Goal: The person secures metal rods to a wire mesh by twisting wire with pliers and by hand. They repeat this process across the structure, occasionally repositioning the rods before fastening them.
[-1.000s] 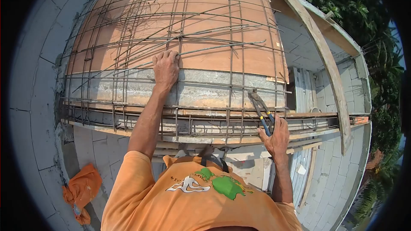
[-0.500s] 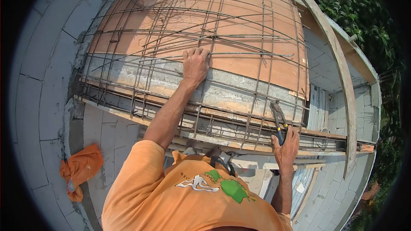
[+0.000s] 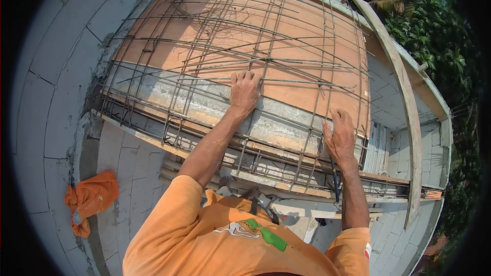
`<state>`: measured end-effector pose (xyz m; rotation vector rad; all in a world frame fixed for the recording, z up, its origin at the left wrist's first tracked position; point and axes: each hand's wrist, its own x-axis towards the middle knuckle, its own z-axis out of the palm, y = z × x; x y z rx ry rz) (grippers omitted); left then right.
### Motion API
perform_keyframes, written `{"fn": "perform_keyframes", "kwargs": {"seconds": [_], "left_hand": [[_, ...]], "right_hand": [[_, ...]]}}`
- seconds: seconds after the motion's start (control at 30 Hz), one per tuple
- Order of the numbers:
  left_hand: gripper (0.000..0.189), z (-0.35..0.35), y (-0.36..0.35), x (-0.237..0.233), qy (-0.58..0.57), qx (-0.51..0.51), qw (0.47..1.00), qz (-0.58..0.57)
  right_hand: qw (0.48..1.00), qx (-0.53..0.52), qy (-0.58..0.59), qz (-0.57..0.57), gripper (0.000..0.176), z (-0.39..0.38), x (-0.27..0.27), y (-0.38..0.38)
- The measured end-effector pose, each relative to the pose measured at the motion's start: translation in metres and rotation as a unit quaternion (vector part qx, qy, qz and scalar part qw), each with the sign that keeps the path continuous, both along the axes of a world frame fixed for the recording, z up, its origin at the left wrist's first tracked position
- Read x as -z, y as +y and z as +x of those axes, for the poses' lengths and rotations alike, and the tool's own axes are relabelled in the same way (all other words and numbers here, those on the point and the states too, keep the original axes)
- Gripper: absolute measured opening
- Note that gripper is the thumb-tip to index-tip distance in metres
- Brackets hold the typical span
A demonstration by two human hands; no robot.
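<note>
My left hand [image 3: 245, 92] has its fingers curled over a steel rebar [image 3: 302, 82] that lies loose across the mesh. My right hand [image 3: 340, 135] is over the near right part of the grid, thumb and fingers apart, with nothing in it. Beside my right wrist, the dark-blue handles of the pincers [image 3: 335, 181] show at the front beam; their jaws are hidden behind the hand. Under both hands runs the rebar mesh [image 3: 266, 60], crossed by several bars over orange plywood [image 3: 302, 46].
A concrete strip [image 3: 204, 105] runs along the plywood's near side, with a rebar cage [image 3: 245, 153] in front of it. A long wooden plank [image 3: 404, 87] leans at the right. Block walls [image 3: 56, 92] rise on the left, where an orange cloth [image 3: 92, 199] hangs.
My right hand has let go of the pincers at the front beam and moved up over the mesh, its fingers opening. My left hand stays on the rebar. The view has shifted slightly.
</note>
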<state>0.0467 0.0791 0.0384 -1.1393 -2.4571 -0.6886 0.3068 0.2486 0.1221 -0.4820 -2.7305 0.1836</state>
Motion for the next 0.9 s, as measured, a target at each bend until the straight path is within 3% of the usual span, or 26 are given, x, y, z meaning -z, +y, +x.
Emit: {"fn": "perform_keyframes", "kwargs": {"seconds": [0.3,0.4,0.5,0.73,0.8,0.87,0.9], "left_hand": [[0.015,-0.002,0.001,0.002,-0.002,0.014,0.999,0.037],[0.016,-0.003,0.000,0.004,0.011,0.003,1.000,0.013],[0.014,-0.003,0.001,0.005,0.037,-0.001,0.999,0.005],[0.014,-0.003,0.001,0.004,0.021,-0.008,1.000,0.003],[0.014,-0.003,0.001,0.005,0.016,-0.010,1.000,-0.008],[0.015,-0.004,-0.002,0.004,0.006,-0.002,1.000,-0.014],[0.015,-0.003,-0.001,0.003,0.006,-0.003,1.000,-0.013]], "right_hand": [[0.994,-0.082,0.006,0.077,0.033,-0.173,0.028,0.034],[0.995,-0.077,-0.056,0.013,0.034,-0.205,0.038,0.035],[0.990,-0.077,-0.104,0.058,0.036,-0.212,0.037,0.035],[0.990,-0.098,-0.093,0.033,0.045,-0.220,0.035,0.066],[0.983,-0.109,-0.141,0.047,0.046,-0.218,0.036,0.061],[0.974,-0.110,-0.198,-0.018,0.049,-0.224,0.022,0.062],[0.978,-0.123,-0.163,-0.043,0.047,-0.225,0.015,0.065]]}}
